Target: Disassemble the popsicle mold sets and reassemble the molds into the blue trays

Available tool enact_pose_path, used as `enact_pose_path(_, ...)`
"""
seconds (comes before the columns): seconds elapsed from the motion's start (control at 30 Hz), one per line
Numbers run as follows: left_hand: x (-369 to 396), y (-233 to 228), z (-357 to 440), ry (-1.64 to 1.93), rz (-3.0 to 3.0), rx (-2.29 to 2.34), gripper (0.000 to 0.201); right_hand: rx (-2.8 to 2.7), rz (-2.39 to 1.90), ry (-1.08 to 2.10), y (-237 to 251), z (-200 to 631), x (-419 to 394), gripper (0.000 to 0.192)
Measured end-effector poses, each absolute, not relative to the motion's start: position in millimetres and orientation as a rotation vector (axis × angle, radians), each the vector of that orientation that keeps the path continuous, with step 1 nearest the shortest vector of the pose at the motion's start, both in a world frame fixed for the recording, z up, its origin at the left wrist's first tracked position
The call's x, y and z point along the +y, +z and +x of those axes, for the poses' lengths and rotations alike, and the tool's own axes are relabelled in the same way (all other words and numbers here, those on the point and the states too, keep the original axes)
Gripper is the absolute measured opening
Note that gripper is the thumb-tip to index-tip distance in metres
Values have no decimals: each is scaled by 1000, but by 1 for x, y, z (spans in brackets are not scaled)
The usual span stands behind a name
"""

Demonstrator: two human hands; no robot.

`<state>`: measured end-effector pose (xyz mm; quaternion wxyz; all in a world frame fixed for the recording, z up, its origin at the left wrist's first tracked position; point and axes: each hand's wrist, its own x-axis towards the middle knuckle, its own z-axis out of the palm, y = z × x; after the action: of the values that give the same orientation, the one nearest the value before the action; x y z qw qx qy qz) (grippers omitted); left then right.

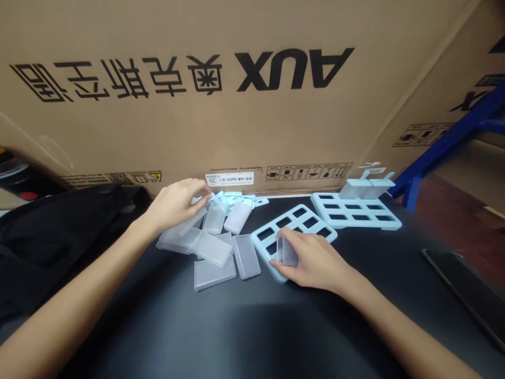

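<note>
Your right hand (315, 260) is gripping a clear mould cup (286, 251), seating it into the near corner slot of the blue tray (262, 243) on the bench (244, 326). Your left hand (177, 202) is resting on the pile of clear cups (215, 247), fingers curled, probably closing on one, hard to tell. A second blue tray (357, 213) is lying further right, with the cardboard box (252, 105) behind.

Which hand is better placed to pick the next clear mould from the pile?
Left. The left hand already rests on the clear moulds, while the right hand is holding one mould at the near blue tray.
</note>
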<state>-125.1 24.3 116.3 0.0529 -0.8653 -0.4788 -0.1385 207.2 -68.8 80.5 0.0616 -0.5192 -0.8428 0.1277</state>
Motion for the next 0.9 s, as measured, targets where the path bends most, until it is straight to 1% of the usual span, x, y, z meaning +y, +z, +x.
enact_pose_path(0.17,-62,100,-95,-414,-2841,-1018,23,-2553,-1513,389,76,209,-68,39)
enact_pose_path(0.27,-95,78,-78,-397,-2864,-893,36,-2586,-1520,367,73,208,-66,36)
enact_pose_path(0.3,-100,71,-76,-383,-2866,-895,39,-2594,-1532,356,73,207,-66,35)
enact_pose_path(0.37,-103,60,-76,-351,-2872,-922,40,-2603,-1552,334,72,205,-66,34)
enact_pose_path(0.57,-103,48,-94,-329,-2851,-997,24,-2612,-1567,305,75,204,-68,32)
enact_pose_path(0.77,-109,46,-107,-346,-2781,-1054,19,-2608,-1572,274,72,205,-67,32)
enact_pose_path(0.83,-111,45,-113,-369,-2770,-1070,18,-2582,-1571,281,72,205,-69,35)
enact_pose_path(0.9,-115,46,-123,-413,-2750,-1086,22,-2540,-1536,309,74,206,-72,43)
